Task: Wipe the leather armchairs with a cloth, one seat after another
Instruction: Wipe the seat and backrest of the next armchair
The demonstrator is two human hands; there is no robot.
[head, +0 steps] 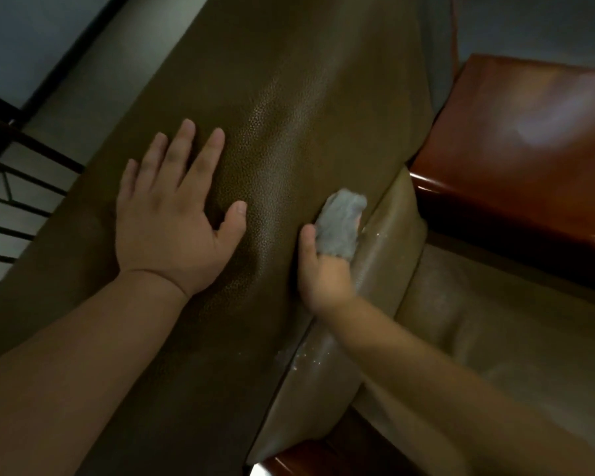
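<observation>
Wiping looks to be partway through on one armchair [289,115]: the right hand [323,269] presses a grey cloth [340,228] along the seam at the edge of its olive leather back, fingers closed round the cloth, while the left hand [172,214] lies flat on the same back with fingers spread, holding nothing. White flecks (dust or foam, I cannot tell) sit lower along that seam, so cleaning remains. Count: one cloth, two hands, one armchair clearly shown, two glossy wooden armrests [516,149] beside the back
</observation>
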